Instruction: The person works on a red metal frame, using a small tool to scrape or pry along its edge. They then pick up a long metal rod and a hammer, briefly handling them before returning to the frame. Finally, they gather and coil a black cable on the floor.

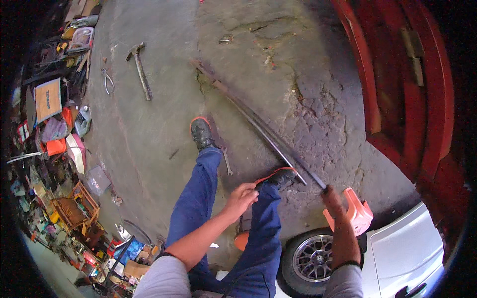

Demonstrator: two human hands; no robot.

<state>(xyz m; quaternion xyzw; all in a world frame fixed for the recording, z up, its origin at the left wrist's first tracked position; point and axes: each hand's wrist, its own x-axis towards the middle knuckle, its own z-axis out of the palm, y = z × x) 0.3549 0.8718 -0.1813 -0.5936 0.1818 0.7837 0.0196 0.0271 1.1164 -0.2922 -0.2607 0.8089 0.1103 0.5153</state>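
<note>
My right hand [334, 199] is clenched around the near end of a long dark metal strip [268, 133], gripping it low so the rest can run out across the floor ahead of me. My left hand [240, 197] hangs just above my knee, fingers loosely curled and grasping nothing that I can see. Just beside my right wrist stands an orange plastic stool [354, 212], and below it a car wheel [312, 258] under a white car body [412, 248].

My right shoe [279, 177] sits close against the strip, perhaps to steady it; my left shoe [201, 133] is planted further out. A small wrench [227, 162] lies on the concrete floor [149, 144] between my feet.

The strip curves away toward a crack in the concrete. Beyond it a hammer [140, 69] lies flat, with pliers [107, 82] near it. Along the left wall, crates and boxes [74, 203] are heaped with mixed parts; I cannot tell what each one holds. A red vehicle body [412, 89] rises at the right.
</note>
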